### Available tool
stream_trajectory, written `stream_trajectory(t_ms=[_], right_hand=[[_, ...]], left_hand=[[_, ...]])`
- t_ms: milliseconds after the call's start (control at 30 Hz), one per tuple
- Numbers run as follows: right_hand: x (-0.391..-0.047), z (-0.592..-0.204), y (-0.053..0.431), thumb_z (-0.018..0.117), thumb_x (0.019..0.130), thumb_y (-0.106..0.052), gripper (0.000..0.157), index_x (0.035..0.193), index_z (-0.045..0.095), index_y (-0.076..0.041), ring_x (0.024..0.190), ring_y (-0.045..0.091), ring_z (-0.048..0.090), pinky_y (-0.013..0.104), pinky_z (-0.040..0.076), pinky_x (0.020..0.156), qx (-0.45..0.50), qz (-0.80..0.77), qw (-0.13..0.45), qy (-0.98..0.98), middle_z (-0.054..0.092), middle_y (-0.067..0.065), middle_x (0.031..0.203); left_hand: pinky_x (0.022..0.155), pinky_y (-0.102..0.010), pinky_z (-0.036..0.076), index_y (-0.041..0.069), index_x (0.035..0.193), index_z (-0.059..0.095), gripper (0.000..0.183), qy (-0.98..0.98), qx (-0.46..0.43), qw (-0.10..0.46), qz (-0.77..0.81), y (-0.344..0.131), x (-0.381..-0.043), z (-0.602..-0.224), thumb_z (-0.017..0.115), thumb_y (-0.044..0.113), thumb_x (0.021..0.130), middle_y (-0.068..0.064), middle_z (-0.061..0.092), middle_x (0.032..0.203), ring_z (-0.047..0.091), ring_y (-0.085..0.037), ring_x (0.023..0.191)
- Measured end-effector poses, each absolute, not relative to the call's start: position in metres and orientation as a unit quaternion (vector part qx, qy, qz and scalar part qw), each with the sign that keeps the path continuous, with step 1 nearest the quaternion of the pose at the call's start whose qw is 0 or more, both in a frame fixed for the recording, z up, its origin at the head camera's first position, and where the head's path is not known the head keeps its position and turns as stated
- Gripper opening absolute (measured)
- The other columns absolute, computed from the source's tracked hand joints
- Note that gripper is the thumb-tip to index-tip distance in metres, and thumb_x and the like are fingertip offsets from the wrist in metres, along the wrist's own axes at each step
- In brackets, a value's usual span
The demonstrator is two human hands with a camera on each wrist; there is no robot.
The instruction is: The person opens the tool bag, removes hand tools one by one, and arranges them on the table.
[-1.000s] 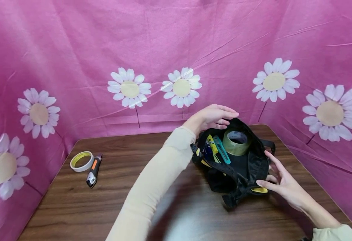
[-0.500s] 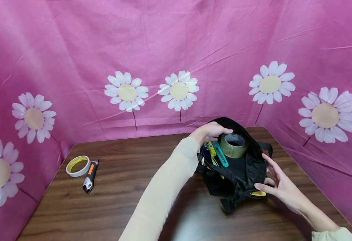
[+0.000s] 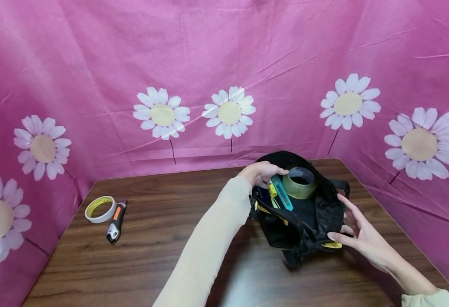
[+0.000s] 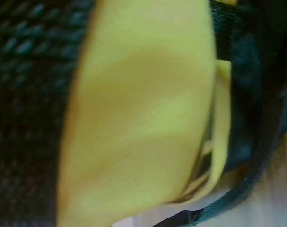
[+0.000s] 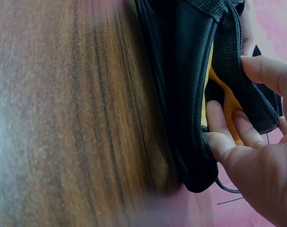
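Note:
A black bag (image 3: 286,226) with yellow trim lies gaping on the table. Inside sit a large roll of packing tape (image 3: 300,191), a teal box cutter (image 3: 283,194) and a yellow stick-shaped item (image 3: 272,190). My left hand (image 3: 263,172) reaches over the bag's left rim, its thumb towards the tape roll and its fingers bent down close to the yellow item; I cannot tell whether they grip anything. Yellow trim (image 4: 143,104) fills the left wrist view. My right hand (image 5: 256,165) grips the bag's right side, thumb on its edge and fingers inside a yellow-lined opening.
On the table's left lie a roll of white tape (image 3: 100,209) with a yellow core and a grey-and-orange utility knife (image 3: 117,222), side by side. A pink flowered cloth (image 3: 193,64) hangs behind and beside the wooden table (image 3: 151,268).
My left hand has come down from above the bag's back rim to its left part, lately drawing back leftwards from the tape roll. The right hand keeps its place on the bag.

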State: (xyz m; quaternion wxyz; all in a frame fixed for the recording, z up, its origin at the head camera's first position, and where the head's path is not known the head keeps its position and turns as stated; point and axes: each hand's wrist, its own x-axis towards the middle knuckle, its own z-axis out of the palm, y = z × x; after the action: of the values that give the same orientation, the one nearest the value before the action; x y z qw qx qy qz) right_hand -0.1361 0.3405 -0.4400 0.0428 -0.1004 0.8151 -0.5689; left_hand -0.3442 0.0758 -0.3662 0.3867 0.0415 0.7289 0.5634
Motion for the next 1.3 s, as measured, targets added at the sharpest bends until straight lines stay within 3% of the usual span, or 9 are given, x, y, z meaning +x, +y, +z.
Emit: stream_trajectory(t_ms=[200, 433, 700, 933, 1100, 1200, 1300], right_hand=[[-0.136, -0.441, 0.340, 0.066, 0.097, 0.002, 0.100, 0.164, 0.001, -0.032, 0.115, -0.001, 0.057, 0.026, 0.057, 0.082, -0.102, -0.574, 0.040, 0.812, 0.015, 0.029, 0.156], [-0.137, -0.439, 0.341, 0.066, 0.097, 0.001, 0.099, 0.164, 0.001, -0.033, 0.115, -0.002, 0.056, 0.026, 0.057, 0.083, -0.101, -0.572, 0.041, 0.813, 0.011, 0.029, 0.159], [-0.138, -0.441, 0.341, 0.066, 0.097, 0.002, 0.099, 0.164, 0.001, -0.032, 0.114, 0.001, 0.058, 0.026, 0.057, 0.082, -0.103, -0.570, 0.036, 0.814, 0.017, 0.022, 0.159], [-0.138, -0.444, 0.340, 0.065, 0.097, 0.002, 0.100, 0.164, 0.000, -0.032, 0.115, -0.002, 0.056, 0.024, 0.056, 0.083, -0.102, -0.567, 0.036, 0.817, 0.013, 0.028, 0.159], [-0.138, -0.444, 0.340, 0.065, 0.097, 0.002, 0.099, 0.164, 0.000, -0.032, 0.114, 0.000, 0.058, 0.025, 0.057, 0.083, -0.100, -0.572, 0.037, 0.813, 0.013, 0.026, 0.159], [-0.138, -0.442, 0.342, 0.065, 0.097, 0.002, 0.099, 0.163, -0.001, -0.033, 0.115, 0.001, 0.058, 0.026, 0.057, 0.083, -0.100, -0.575, 0.042, 0.811, 0.012, 0.027, 0.160], [-0.138, -0.443, 0.341, 0.065, 0.097, 0.002, 0.099, 0.163, 0.000, -0.033, 0.115, 0.000, 0.058, 0.026, 0.057, 0.083, -0.098, -0.575, 0.043, 0.811, 0.013, 0.027, 0.159]], left_hand=[[0.109, -0.049, 0.046, 0.012, 0.160, 0.028, 0.080, 0.735, 0.031, 0.390, 0.553, 0.075, -0.343, -0.378, 0.073, 0.027, 0.096, -0.011, 0.035, 0.158, 0.042, -0.037, 0.140], [0.104, -0.047, 0.051, 0.007, 0.159, 0.026, 0.077, 0.745, 0.033, 0.386, 0.544, 0.078, -0.343, -0.380, 0.069, 0.023, 0.098, -0.017, 0.041, 0.151, 0.054, -0.042, 0.126], [0.098, -0.045, 0.055, -0.001, 0.148, 0.043, 0.056, 0.766, 0.036, 0.376, 0.521, 0.081, -0.342, -0.382, 0.065, 0.021, 0.101, -0.023, 0.048, 0.146, 0.060, -0.043, 0.118], [0.095, -0.042, 0.057, -0.005, 0.144, 0.047, 0.052, 0.758, 0.007, 0.357, 0.546, 0.089, -0.335, -0.399, 0.067, 0.013, 0.099, -0.032, 0.054, 0.134, 0.065, -0.041, 0.111], [0.091, -0.041, 0.059, -0.004, 0.121, 0.058, 0.038, 0.774, 0.005, 0.311, 0.552, 0.097, -0.329, -0.411, 0.076, 0.016, 0.094, -0.024, 0.064, 0.122, 0.070, -0.033, 0.099], [0.092, -0.038, 0.058, 0.001, 0.102, 0.060, 0.023, 0.770, 0.000, 0.315, 0.555, 0.102, -0.329, -0.415, 0.075, 0.017, 0.094, -0.017, 0.069, 0.110, 0.068, -0.026, 0.092], [0.092, -0.037, 0.058, 0.002, 0.097, 0.060, 0.018, 0.768, 0.001, 0.317, 0.556, 0.101, -0.329, -0.418, 0.073, 0.015, 0.095, -0.012, 0.067, 0.096, 0.067, -0.023, 0.086]])
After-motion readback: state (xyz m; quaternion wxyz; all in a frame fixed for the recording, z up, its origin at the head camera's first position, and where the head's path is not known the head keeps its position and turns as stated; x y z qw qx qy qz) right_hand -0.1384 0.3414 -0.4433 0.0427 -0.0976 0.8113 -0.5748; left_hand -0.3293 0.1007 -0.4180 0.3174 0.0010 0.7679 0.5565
